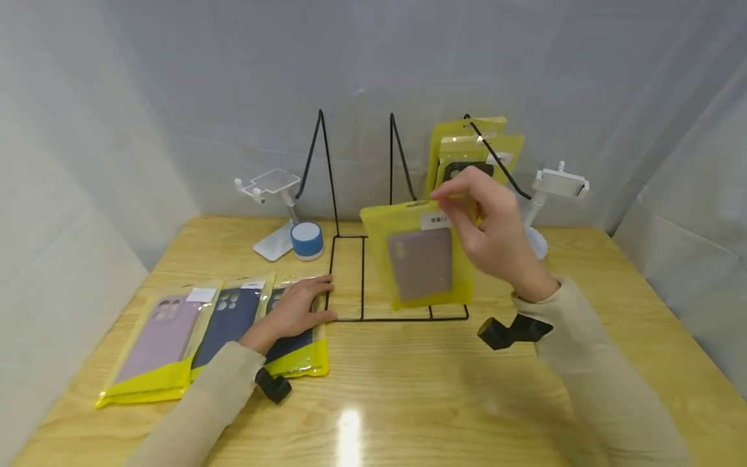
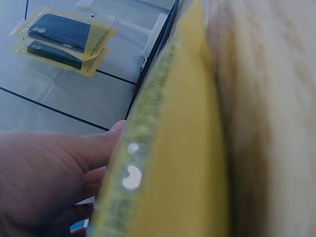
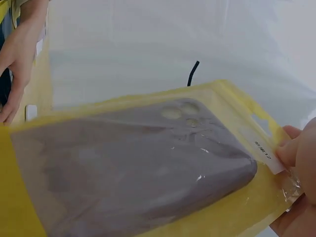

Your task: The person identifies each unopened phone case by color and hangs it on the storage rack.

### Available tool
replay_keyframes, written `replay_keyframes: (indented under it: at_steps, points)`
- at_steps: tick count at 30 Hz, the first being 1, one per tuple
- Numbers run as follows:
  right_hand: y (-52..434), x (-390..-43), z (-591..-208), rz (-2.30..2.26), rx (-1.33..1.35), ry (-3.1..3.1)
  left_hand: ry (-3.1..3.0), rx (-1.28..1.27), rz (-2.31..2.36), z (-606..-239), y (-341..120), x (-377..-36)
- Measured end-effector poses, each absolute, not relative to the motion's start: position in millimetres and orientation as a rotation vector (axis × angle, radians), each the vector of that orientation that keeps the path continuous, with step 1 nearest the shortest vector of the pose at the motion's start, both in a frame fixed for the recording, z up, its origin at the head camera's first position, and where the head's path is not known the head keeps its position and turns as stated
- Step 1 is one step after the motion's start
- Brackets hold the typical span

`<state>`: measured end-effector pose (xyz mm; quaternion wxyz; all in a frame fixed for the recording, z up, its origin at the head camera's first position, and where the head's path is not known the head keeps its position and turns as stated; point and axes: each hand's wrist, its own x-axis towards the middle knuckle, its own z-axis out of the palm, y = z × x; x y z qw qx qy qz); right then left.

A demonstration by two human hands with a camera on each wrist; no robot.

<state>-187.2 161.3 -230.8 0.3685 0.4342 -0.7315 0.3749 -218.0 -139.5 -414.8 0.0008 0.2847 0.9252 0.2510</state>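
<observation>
Between thumb and fingers, my right hand (image 1: 490,224) pinches the top edge of a yellow packet holding a mauve phone case (image 1: 421,266), beside its white label. It hangs in front of the black wire rack (image 1: 363,279); the right wrist view shows the case's camera holes and the packet's hang slot. My left hand (image 1: 300,305) rests over a packet with a dark blue phone case (image 1: 292,347), fingers reaching to the rack's left base bar. Left of it lie another packet with a dark blue case (image 1: 227,324) and one with a light purple case (image 1: 157,331).
Yellow packets with dark phone cases (image 2: 61,32) hang on the rack's right prong (image 1: 496,155); the middle prong (image 1: 403,155) and left prong (image 1: 318,149) stand bare. White phone stands (image 1: 274,243) (image 1: 560,183) flank the rack. A blue-and-white round object (image 1: 307,241) sits at the left.
</observation>
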Motion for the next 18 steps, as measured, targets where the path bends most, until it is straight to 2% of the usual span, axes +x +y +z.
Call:
replay_keyframes:
  at_steps: [10,18]
  points:
    - [165.1,-200.6,-231.7,1.042,1.06,-2.03,2.911,0.919,0.796,-418.9,-141.0,-218.4]
    - [157.1,-217.1,-235.1,0.932,1.041,-2.033,2.908,0.913,0.816,-415.4,-138.8,-216.2]
